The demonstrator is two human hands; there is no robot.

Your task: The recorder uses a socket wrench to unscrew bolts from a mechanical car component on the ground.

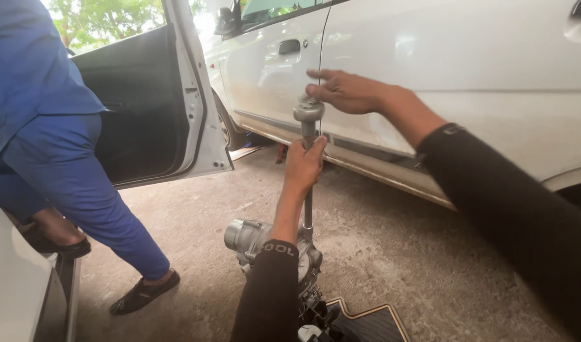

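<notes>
No packages, signs or screens are showing in this view. The only label is a small band of pale lettering (278,249) running across the cuff of the black sleeve (265,297), near the bottom edge, just left of centre.

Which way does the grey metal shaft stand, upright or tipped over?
Upright: the grey metal shaft rises vertically from its motor housing, left hand gripping it.
</notes>
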